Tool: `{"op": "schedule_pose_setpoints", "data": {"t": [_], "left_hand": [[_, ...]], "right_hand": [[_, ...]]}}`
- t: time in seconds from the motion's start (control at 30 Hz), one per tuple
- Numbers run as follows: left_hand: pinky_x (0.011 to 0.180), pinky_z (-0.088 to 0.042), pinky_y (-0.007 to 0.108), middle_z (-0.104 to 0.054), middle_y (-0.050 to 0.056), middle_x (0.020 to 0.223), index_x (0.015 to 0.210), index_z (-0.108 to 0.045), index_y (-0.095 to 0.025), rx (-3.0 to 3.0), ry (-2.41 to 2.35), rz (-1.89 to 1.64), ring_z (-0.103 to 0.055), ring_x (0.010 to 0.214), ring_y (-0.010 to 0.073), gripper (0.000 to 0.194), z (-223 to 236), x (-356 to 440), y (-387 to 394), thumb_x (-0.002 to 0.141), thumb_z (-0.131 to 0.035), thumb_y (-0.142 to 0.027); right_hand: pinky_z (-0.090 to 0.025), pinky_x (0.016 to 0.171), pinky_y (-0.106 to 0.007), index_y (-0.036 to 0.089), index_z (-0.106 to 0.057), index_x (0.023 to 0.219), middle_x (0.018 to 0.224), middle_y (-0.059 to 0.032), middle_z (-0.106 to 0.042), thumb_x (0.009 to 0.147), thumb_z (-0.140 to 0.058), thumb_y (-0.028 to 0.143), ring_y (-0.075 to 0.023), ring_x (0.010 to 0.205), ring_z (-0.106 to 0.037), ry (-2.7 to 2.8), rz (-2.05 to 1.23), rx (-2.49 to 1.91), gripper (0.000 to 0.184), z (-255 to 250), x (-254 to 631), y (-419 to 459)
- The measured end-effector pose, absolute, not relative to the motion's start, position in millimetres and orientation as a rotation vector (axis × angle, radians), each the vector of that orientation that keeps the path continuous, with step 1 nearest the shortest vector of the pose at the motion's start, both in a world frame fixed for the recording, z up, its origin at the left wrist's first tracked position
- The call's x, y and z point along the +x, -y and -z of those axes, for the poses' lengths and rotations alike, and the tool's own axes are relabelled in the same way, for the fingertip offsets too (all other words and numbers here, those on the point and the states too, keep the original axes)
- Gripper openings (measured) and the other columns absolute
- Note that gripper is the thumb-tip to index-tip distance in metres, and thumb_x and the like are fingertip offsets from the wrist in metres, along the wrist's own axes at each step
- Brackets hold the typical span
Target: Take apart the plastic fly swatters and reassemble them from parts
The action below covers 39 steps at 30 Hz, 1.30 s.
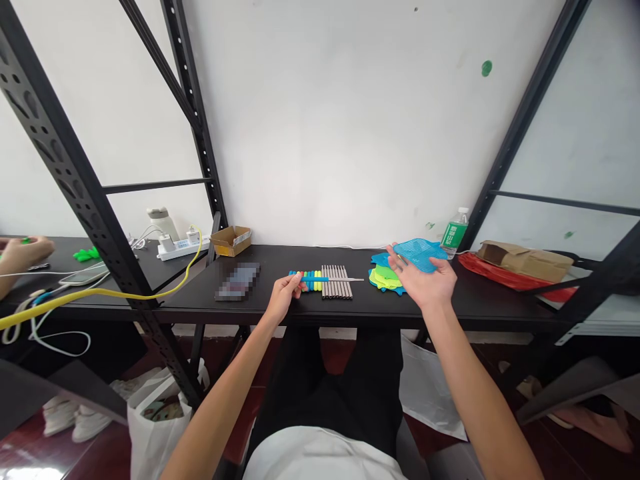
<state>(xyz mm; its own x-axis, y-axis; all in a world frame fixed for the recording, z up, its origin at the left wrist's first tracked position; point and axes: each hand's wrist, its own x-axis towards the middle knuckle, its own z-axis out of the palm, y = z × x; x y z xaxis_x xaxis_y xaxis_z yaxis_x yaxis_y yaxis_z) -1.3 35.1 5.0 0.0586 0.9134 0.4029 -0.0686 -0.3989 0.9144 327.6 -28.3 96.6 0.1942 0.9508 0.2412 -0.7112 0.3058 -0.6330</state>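
Note:
My left hand (pixel 289 293) is closed in a pinch round the blue grip of a slim metal rod (pixel 356 279), which points right. Beneath that rod lies a row of similar rods (pixel 337 291), side by side, with blue, green and yellow grips (pixel 314 281) at their left ends. My right hand (pixel 425 283) is palm up, its fingers and thumb around the lower edge of a blue mesh fly swatter head (pixel 419 253). Just left of it is a pile of yellow-green and blue swatter heads (pixel 385 277), partly hidden by my fingers.
On the black table (pixel 280 257) are a small cardboard box (pixel 233 241), a blurred-out flat object (pixel 237 281), a water bottle (pixel 455 232) and a brown package (pixel 523 259) on red plastic. Black shelf posts (pixel 75 153) flank me. Another person's hand (pixel 30 252) is at far left.

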Motion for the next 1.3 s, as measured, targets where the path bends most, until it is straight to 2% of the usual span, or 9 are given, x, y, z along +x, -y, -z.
{"op": "schedule_pose_setpoints", "data": {"t": [0.3, 0.43, 0.67, 0.8, 0.93, 1.0, 1.13, 1.3], "left_hand": [[0.055, -0.038, 0.028, -0.069, 0.007, 0.073, 0.070, -0.071, -0.016, 1.481, -0.873, -1.483, -0.048, 0.054, 0.0124, 0.045, -3.5, -1.3, -35.5, 0.087, -0.061, -0.057], [0.054, -0.037, 0.027, -0.068, 0.007, 0.073, 0.069, -0.070, -0.016, 1.478, -0.880, -1.478, -0.048, 0.054, 0.0120, 0.046, -4.2, -1.2, -35.5, 0.087, -0.061, -0.057], [0.055, -0.038, 0.027, -0.068, 0.007, 0.071, 0.068, -0.071, -0.015, 1.474, -0.871, -1.480, -0.048, 0.053, 0.0116, 0.045, -5.3, -1.0, -35.5, 0.087, -0.062, -0.056], [0.054, -0.038, 0.027, -0.068, 0.007, 0.071, 0.069, -0.070, -0.015, 1.472, -0.872, -1.484, -0.048, 0.053, 0.0115, 0.045, -6.3, 0.3, -34.4, 0.087, -0.062, -0.055], [0.054, -0.037, 0.027, -0.068, 0.007, 0.071, 0.068, -0.070, -0.015, 1.460, -0.875, -1.492, -0.048, 0.053, 0.0112, 0.045, -7.4, 2.0, -33.1, 0.086, -0.063, -0.056], [0.054, -0.037, 0.027, -0.068, 0.006, 0.070, 0.067, -0.069, -0.015, 1.458, -0.880, -1.491, -0.048, 0.053, 0.0114, 0.045, -8.0, 2.5, -32.7, 0.086, -0.062, -0.056], [0.053, -0.036, 0.027, -0.068, 0.007, 0.069, 0.067, -0.070, -0.015, 1.461, -0.885, -1.490, -0.048, 0.052, 0.0116, 0.045, -8.6, 2.8, -32.6, 0.086, -0.062, -0.056], [0.054, -0.036, 0.026, -0.067, 0.007, 0.068, 0.068, -0.071, -0.014, 1.448, -0.880, -1.484, -0.047, 0.053, 0.0111, 0.045, -7.7, 2.3, -33.7, 0.086, -0.063, -0.055]], "right_hand": [[-0.059, 0.077, -0.050, 0.023, -0.063, 0.106, 0.118, -0.0148, -0.064, 0.070, -0.060, 0.042, -0.0357, 0.116, -0.061, 0.691, -1.207, -0.380, 0.041, -98.3, 327.4, 31.6], [-0.059, 0.081, -0.050, 0.026, -0.063, 0.107, 0.115, -0.0121, -0.064, 0.068, -0.063, 0.039, -0.0330, 0.113, -0.061, 0.675, -1.214, -0.302, 0.041, -97.0, 327.9, 31.3], [-0.057, 0.085, -0.055, 0.026, -0.064, 0.102, 0.099, -0.0096, -0.066, 0.072, -0.064, 0.052, -0.0325, 0.108, -0.062, 0.719, -1.208, -0.327, 0.040, -100.7, 320.7, 34.1], [-0.060, 0.077, -0.051, 0.029, -0.063, 0.110, 0.107, -0.0083, -0.068, 0.074, -0.065, 0.041, -0.0307, 0.106, -0.064, 0.774, -1.338, -0.348, 0.037, -94.1, 322.5, 27.4], [-0.060, 0.057, -0.033, 0.030, -0.062, 0.112, 0.113, -0.0078, -0.069, 0.074, -0.069, 0.026, -0.0282, 0.103, -0.067, 0.775, -1.375, -0.485, 0.039, -81.6, 326.3, 12.8], [-0.058, 0.052, -0.028, 0.030, -0.062, 0.112, 0.112, -0.0057, -0.070, 0.072, -0.073, 0.023, -0.0254, 0.096, -0.068, 0.772, -1.329, -0.576, 0.042, -76.4, 326.9, 6.2], [-0.059, 0.062, -0.028, 0.033, -0.064, 0.115, 0.106, 0.0012, -0.068, 0.062, -0.082, 0.018, -0.0182, 0.084, -0.068, 0.816, -1.096, -0.683, 0.058, -70.7, 329.7, -2.0], [-0.056, 0.067, -0.029, 0.028, -0.066, 0.117, 0.096, -0.0003, -0.070, 0.057, -0.087, 0.024, -0.0192, 0.080, -0.068, 0.914, -1.024, -0.740, 0.063, -71.3, 343.1, -4.8]]}}
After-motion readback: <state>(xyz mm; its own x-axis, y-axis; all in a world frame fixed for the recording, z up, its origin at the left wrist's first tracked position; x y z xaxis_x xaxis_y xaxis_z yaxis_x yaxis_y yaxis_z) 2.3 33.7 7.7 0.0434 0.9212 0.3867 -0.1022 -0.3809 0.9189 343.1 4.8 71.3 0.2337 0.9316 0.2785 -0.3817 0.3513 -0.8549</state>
